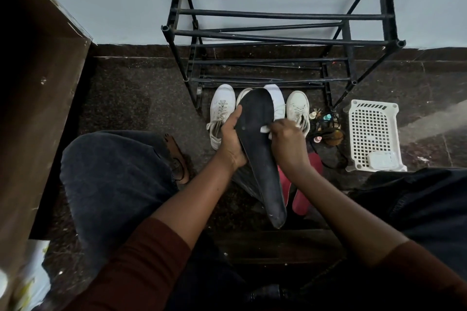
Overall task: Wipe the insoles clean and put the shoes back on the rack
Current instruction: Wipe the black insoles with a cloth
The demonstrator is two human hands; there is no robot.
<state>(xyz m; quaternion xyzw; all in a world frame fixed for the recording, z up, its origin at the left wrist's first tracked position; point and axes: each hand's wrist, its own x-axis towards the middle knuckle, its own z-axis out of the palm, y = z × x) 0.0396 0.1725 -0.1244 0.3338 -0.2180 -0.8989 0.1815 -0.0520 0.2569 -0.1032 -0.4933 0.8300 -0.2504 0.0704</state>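
My left hand (231, 137) grips a long black insole (260, 149) by its left edge and holds it up over the floor. My right hand (286, 145) pinches a small white wipe (265, 129) against the insole's right edge. Behind the insole, white sneakers (219, 113) stand in a row on the floor in front of the black metal shoe rack (278, 33); another white sneaker (299, 108) is at the right end, and one is partly hidden. Red insoles (302, 199) lie on the floor under my right wrist.
A white perforated plastic basket (374, 134) lies right of the rack, with small bottles and a dark cord (326, 129) beside it. A brown sandal (177, 156) lies by my left knee. A brown wooden cabinet (38, 98) fills the left side.
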